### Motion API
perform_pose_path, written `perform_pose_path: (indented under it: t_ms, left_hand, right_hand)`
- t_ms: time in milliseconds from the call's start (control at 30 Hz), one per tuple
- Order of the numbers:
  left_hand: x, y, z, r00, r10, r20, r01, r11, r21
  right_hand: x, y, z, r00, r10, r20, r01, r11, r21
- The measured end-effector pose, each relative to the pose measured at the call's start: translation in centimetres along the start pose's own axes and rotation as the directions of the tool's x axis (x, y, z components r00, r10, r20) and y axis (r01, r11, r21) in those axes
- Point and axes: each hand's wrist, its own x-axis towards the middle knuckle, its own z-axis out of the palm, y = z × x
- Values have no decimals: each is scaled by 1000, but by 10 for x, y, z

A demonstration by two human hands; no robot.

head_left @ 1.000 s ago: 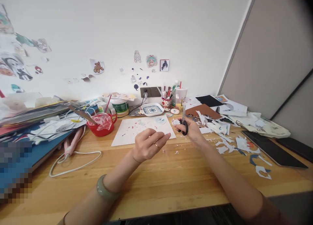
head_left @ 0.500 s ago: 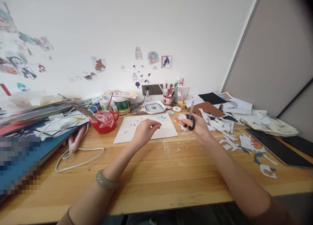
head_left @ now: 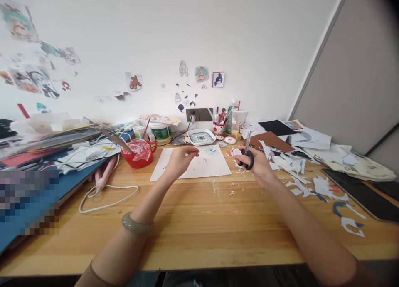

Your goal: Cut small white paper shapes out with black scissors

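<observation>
While the right hand (head_left: 261,164) grips some black-handled metal scissors (head_left: 248,152), long axis near upright, blades up and away, the left hand (head_left: 181,161) hangs well apart to their left. The left's nearer the flat white paper sheet (head_left: 215,170), fingertips pinched narrow; can't tell if they've got anything. My count: one scissors, one sheet, one white-and-orange paper cutout (head_left: 234,152) by the right fingertips (held or not, dunno), one red plastic cup (head_left: 137,162) far left.

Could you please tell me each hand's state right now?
Left hand: pinched closed over white rectangular paper; contents unclear.
Right hand: closed, holding black-handled metal scissors.
</observation>
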Motion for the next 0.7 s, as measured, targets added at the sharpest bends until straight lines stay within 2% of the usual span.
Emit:
perform_pose_path:
  t_ms: [167, 300, 467, 600, 700]
  left_hand:
    - [2, -3, -3, 999, -18, -33, 15, 995, -96]
    - [0, 2, -2, 997, -71, 18, 73, 989, -132]
    - [-9, 8, 23, 987, -9, 158, 56, 955, -292]
    - [-19, 11, 45, 954, 110, 278, -29, 959, -282]
    - [-24, 12, 51, 942, 125, 313, -31, 957, -289]
  right_hand:
    - [1, 3, 0, 1000, 7, 30, -6, 999, -36]
    - [0, 4, 0, 993, 13, 118, -2, 996, -93]
    - [-4, 3, 1, 950, 18, 312, 40, 983, -179]
    - [-8, 4, 4, 896, 16, 443, 104, 964, -244]
    - [-9, 7, 6, 872, 25, 489, 116, 960, -255]
